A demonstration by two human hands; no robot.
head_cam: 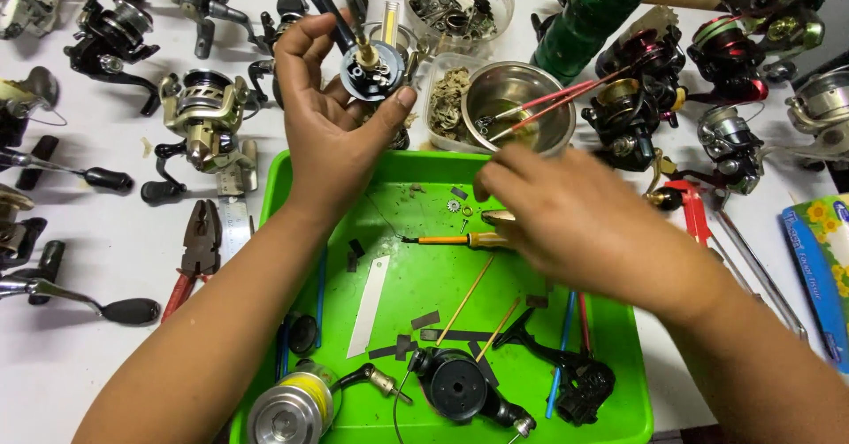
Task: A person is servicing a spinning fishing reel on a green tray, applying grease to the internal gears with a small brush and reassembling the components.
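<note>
The left hand (332,121) holds a black reel part (373,68) with a brass shaft, pinched between thumb and fingers above the far edge of the green tray (619,409). The right hand (566,218), blurred, hovers over the tray's far right part, fingers curled near a small screwdriver (451,240) with an orange shaft; whether it grips anything I cannot tell. A steel bowl (517,108) sits just beyond on the white tabletop (88,249), with fishing reels (208,117) all around.
</note>
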